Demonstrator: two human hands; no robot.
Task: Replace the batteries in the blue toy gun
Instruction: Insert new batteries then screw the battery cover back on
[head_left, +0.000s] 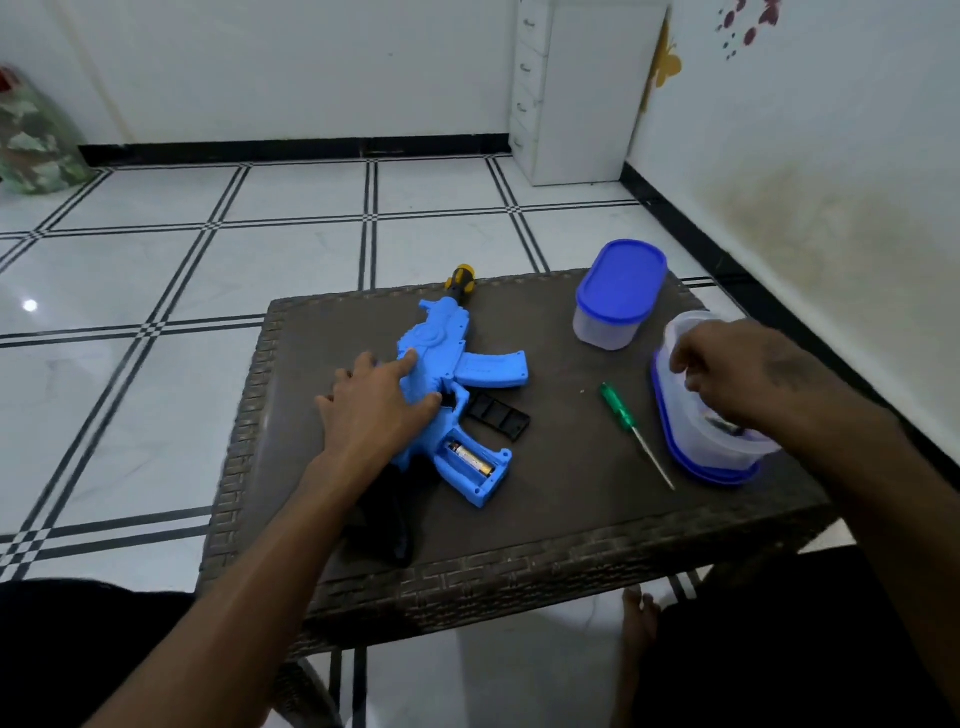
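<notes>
The dark woven counter (571, 519) carries the blue toy gun (441, 358) lying on its side left of centre, grip compartment uncovered with one battery (471, 458) in it. My left hand (376, 402) rests flat on the gun's body, fingers straight and released — my right hand (737, 371) dips into the open clear container (711, 441) at the right edge, fingers curled downward, their hold hidden. Between gun and container lies a green screwdriver (631, 431); just beside the grip sits the black battery cover (498, 418).
</notes>
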